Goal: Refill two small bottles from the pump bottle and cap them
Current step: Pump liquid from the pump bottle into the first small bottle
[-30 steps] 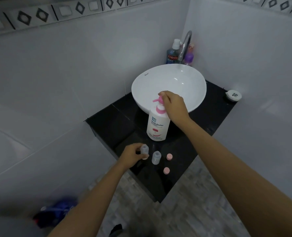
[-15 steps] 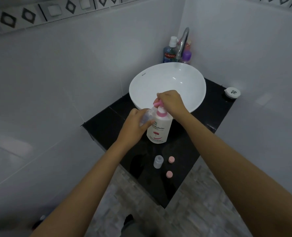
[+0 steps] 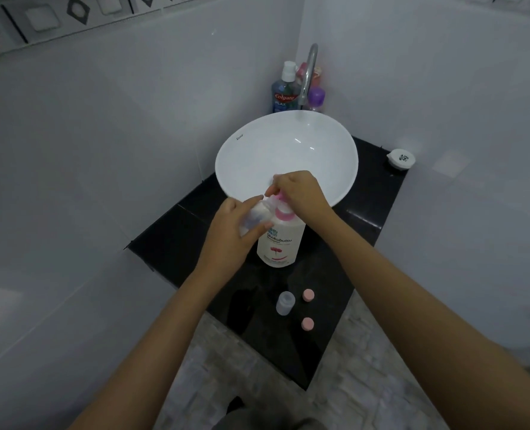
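Since half a second ago my left hand has tipped the small bottle further, so its mouth now sits right at the pink pump spout. That hand is curled around the clear bottle, fingers wrapped over its body. My right hand is closed down over the pump head of the pump bottle; how hard it is pressing I cannot tell. The pump bottle stands upright on the black counter, just in front of the white basin.

Nearer to me on the counter, the second small bottle stands upright and uncapped. Two pink caps lie beside it: one cap just to its right, the other cap a little closer to the counter's edge, both apart from the bottle.

Behind the basin a faucet rises in the corner, with a blue mouthwash bottle beside it.
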